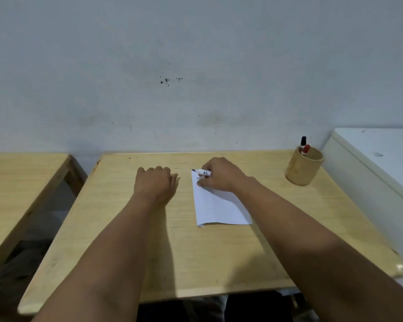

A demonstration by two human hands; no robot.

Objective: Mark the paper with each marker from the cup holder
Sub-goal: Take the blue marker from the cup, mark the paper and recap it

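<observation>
Wooden table (pixel 219 252): right hand (pixel 221 175) presses marker (pixel 201 171) onto paper (pixel 219 210).

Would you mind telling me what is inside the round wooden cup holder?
Two markers stand in the round wooden cup holder: a black-capped marker and a red-capped marker. Only their tops show; the wall hides their barrels and anything lower.
</observation>
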